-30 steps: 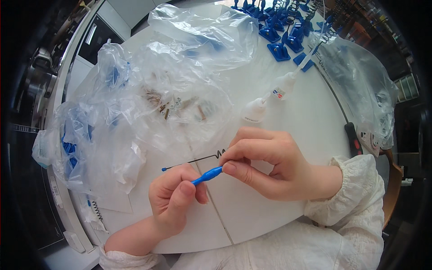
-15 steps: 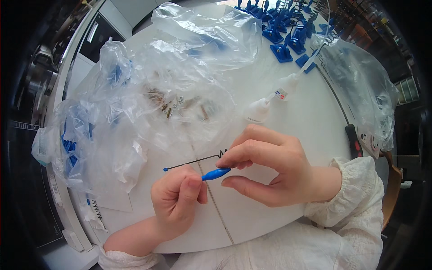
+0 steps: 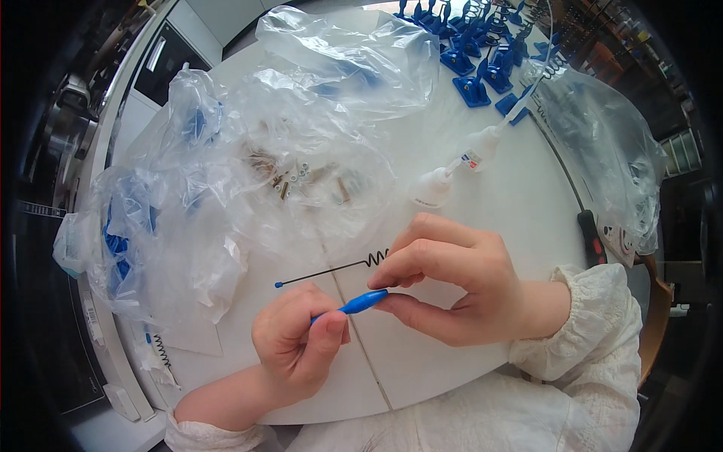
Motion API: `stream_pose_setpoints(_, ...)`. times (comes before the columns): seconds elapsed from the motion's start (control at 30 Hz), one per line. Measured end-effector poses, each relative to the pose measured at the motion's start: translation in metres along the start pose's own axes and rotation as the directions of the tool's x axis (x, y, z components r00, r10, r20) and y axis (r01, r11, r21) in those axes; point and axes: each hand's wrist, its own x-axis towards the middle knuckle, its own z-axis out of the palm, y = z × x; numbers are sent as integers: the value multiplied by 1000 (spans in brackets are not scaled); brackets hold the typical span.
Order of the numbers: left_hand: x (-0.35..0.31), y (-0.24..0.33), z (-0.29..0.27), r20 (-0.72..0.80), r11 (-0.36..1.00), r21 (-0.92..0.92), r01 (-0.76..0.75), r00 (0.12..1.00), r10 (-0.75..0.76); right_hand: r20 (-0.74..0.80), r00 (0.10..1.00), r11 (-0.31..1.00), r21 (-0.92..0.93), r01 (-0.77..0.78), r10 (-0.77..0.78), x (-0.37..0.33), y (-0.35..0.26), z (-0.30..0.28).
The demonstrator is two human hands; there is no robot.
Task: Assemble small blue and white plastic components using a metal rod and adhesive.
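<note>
Between my two hands is a small blue spindle-shaped plastic piece (image 3: 364, 301). My left hand (image 3: 300, 339) grips its narrow end between thumb and curled fingers. At the other end, the thumb and fingertips of my right hand (image 3: 456, 282) close on the tip. A thin black rod (image 3: 324, 273) with a blue end cap and a coiled spring section shows beyond my hands. Its far part passes behind my right fingers, so I cannot tell whether it lies on the table or is held.
Clear plastic bags (image 3: 301, 143) with small metal parts cover the left and middle of the white table (image 3: 286, 399). Two white squeeze bottles (image 3: 433, 188) lie beyond my right hand. Several blue clip-like bases (image 3: 471, 90) cluster at the back. A screwdriver (image 3: 593, 237) rests at the right.
The blue piece has slid or turned a little in my left hand, showing more of its length. My right thumb and fingertips have come together on its tip.
</note>
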Motion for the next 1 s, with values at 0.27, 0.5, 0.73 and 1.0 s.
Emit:
stream_pose_setpoints(0.27,0,0,1,-11,998,47,-39,999,40,39,998,993,105,-58,55,0,0,-5)
stream_pose_setpoints(0.5,0,-1,0,5,996,67,-55,998,55,67,994,990,112,-89,82,0,-2,-6)
stream_pose_setpoints(0.73,2,2,0,14,993,97,-63,998,62,28,994,982,155,-106,103,0,-2,-2)
stream_pose_setpoints(1.0,2,3,-1,43,989,117,-89,996,84,35,991,970,199,-136,132,0,-1,-1)
